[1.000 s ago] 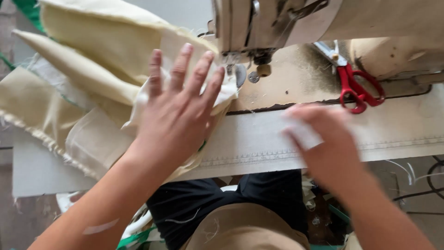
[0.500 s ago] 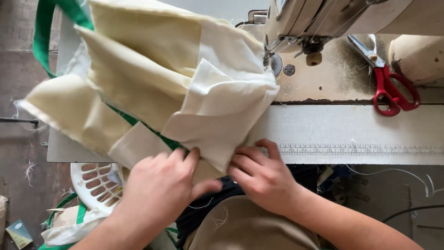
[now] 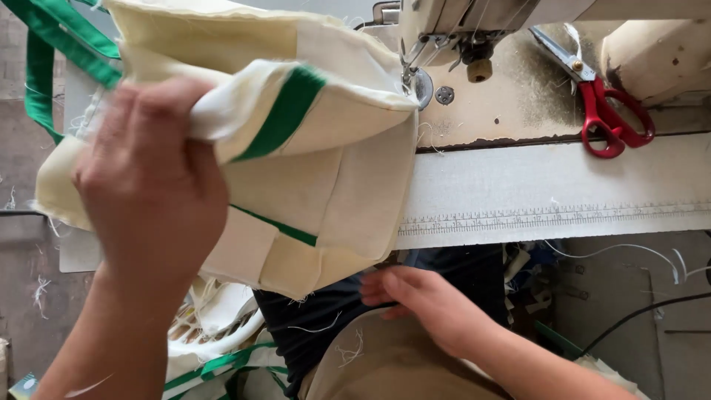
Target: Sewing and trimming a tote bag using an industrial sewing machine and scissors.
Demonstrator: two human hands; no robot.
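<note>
Left hand (image 3: 152, 185) grips cream bag (image 3: 326, 170); right hand (image 3: 429, 307) just below it.

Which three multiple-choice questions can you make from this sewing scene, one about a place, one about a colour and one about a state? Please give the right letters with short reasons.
1. Where do the scissors lie?
A. on the machine bed, right of the needle
B. in the white basket
C. on the person's lap

2. What colour are the straps on the cream fabric bag?
A. red
B. green
C. blue

3. What is the left hand doing?
A. resting flat on the table
B. gripping the bag, lifted off the table
C. holding the scissors

Answers: 1 A, the red handles rest on the worn bed beside the sewing machine. 2 B, a green strap crosses the cloth. 3 B, its fingers close over the bag's folded top, while the right hand is low at the lap.
</note>
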